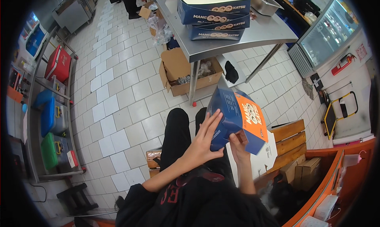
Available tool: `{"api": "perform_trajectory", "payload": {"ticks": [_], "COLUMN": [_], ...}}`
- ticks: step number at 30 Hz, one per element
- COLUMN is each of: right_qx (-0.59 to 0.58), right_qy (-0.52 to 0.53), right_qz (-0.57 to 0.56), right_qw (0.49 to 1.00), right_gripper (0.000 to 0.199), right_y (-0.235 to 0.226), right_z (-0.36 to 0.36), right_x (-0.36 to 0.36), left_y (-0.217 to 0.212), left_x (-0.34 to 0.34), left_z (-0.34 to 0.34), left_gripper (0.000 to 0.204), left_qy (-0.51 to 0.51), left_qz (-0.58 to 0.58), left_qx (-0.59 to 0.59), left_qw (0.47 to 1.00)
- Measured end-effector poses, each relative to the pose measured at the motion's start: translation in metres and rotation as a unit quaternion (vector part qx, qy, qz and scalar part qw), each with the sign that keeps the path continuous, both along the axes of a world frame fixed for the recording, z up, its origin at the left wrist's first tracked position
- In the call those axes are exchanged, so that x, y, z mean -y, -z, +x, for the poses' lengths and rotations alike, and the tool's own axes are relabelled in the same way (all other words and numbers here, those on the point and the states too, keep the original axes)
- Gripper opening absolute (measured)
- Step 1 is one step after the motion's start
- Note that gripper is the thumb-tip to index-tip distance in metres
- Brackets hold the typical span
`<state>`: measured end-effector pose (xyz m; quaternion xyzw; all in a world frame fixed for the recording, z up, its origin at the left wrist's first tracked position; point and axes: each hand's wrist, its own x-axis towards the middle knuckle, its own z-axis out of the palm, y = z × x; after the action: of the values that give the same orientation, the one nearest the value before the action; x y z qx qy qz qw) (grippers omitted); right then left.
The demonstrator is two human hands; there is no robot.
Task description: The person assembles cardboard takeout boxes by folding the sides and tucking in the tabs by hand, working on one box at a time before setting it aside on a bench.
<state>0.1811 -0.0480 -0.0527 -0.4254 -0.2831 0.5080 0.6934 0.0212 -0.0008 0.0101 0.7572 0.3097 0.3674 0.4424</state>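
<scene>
A navy blue food box point(231, 116) with an orange printed panel is held tilted above my lap, partly folded, its near end showing loose flaps. My left hand point(204, 142) grips its left side, fingers spread along the blue wall and thumb below. My right hand point(240, 148) pinches the near flap at the lower edge, thumb up; some of its fingers are hidden behind the card. Flat white card sheets point(267, 157) lie just right of my right hand, on a wooden slatted bench point(291, 138).
Ahead, a steel table point(221, 49) bears stacked navy boxes point(213, 13) and a metal pan point(266, 4). An open carton point(190, 76) sits beneath its edge. Left stands a metal rack point(37, 163) with coloured bins; at right are a glass-door fridge point(326, 31) and an orange counter point(316, 197).
</scene>
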Motion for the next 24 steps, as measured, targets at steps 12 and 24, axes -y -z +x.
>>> {"api": "perform_trajectory", "payload": {"ticks": [12, 24], "right_qx": [0.609, -0.009], "right_qy": [0.051, -0.186], "right_qz": [0.000, -0.262], "right_qw": [0.792, 0.947], "right_gripper": [0.020, 0.064], "right_y": [-0.019, 0.104], "right_z": [0.029, 0.079], "right_x": [-0.013, 0.031], "left_y": [0.037, 0.078], "left_x": [-0.009, -0.009], "left_z": [-0.037, -0.069], "left_gripper": [0.086, 0.101], "left_qy": [-0.069, -0.037], "left_qz": [-0.151, -0.385], "left_qx": [0.066, 0.324], "left_qw": [0.984, 0.863]}}
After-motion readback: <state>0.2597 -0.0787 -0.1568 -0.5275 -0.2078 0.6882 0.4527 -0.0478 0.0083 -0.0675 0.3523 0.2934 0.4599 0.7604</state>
